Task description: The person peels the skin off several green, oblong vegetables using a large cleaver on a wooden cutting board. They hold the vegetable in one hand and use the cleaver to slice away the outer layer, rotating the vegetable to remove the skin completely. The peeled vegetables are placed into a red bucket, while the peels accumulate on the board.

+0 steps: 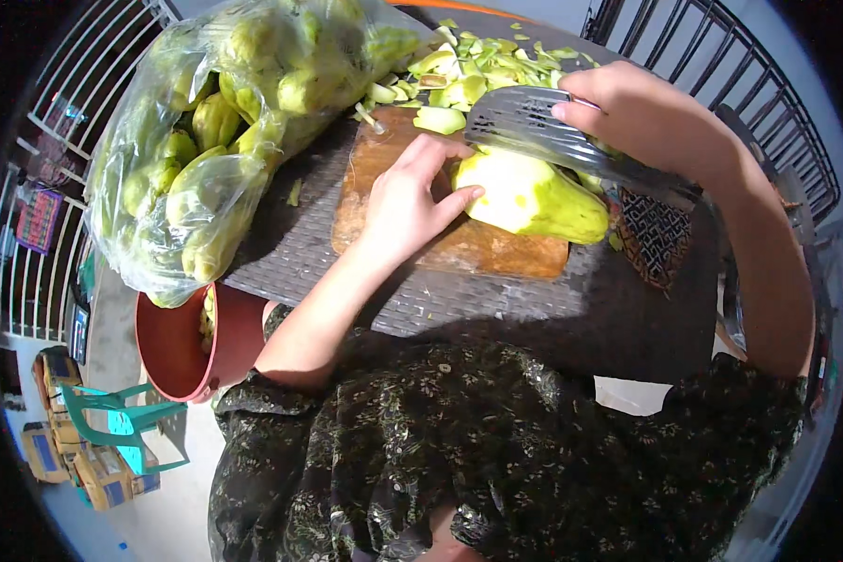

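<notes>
A pale green, partly peeled fruit, perhaps a green papaya or chayote (534,197), lies on a wooden cutting board (393,133). My left hand (421,183) grips its left end between thumb and fingers. Above the fruit, my right hand (604,105) holds a broad metal blade (527,123), seemingly a cleaver, tilted over its upper side; the handle is mostly hidden by the hand. Cut peelings (478,70) are heaped behind the board, and one pale piece (440,120) rests on its far edge. A clear plastic bag (253,140) full of green fruits stands left of the board.
The board sits on a dark woven-pattern table (421,302). A patterned cloth (653,232) lies at its right. Below the bag stands a red bucket (175,344) with pale pieces inside. A turquoise plastic chair (123,414) and several packages (102,478) are on the floor at left.
</notes>
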Available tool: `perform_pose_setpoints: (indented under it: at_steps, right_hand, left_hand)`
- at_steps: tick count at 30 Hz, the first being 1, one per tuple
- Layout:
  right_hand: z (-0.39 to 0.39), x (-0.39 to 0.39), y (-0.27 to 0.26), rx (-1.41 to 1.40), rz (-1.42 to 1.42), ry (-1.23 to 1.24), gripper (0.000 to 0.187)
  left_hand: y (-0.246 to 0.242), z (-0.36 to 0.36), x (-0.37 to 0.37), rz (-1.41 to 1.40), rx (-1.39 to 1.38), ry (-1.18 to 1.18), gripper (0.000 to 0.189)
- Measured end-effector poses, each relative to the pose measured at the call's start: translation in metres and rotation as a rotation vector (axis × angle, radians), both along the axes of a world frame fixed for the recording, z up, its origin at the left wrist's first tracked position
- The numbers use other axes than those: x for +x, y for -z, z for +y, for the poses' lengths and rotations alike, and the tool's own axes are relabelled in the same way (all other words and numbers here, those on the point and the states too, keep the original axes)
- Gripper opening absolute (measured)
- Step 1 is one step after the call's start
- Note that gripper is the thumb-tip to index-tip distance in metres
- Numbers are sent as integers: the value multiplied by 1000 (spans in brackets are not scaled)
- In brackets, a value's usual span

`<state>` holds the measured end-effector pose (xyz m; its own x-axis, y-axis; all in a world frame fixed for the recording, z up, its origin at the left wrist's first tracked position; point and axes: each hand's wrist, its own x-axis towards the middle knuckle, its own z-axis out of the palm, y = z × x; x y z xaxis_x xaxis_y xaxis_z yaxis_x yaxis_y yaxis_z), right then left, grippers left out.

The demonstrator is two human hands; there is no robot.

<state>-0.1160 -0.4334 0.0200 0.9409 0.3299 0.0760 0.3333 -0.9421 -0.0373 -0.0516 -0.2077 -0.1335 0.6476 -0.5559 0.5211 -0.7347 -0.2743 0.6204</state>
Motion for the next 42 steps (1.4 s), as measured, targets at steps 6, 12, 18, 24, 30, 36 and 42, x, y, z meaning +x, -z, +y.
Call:
perform_pose_setpoints:
  at_steps: [6, 12, 18, 24, 30, 36, 42]
  right_hand:
    - [11, 6, -14, 12, 223, 132, 31]
    - [-2, -3, -2, 35, 115, 90, 28]
    - [-24, -30, 12, 227, -143, 179, 26]
    - [-23, -75, 95, 309, -187, 572, 28]
    - [10, -66, 114, 273, -279, 402, 19]
    - [47, -63, 135, 129, -553, 229, 22]
    - [53, -52, 134, 332, -466, 205, 28]
  left_hand:
    - [4, 0, 9, -132, -14, 14, 38]
    - [0, -6, -4, -251, -21, -9, 33]
    - [-7, -23, -53, -315, 125, 208, 62]
    - [1, -35, -42, -410, 271, 99, 78]
    - [-10, -8, -18, -370, 241, 79, 73]
    - [-10, 24, -1, -186, 117, 116, 70]
    - [-15, 37, 13, 56, -14, 82, 70]
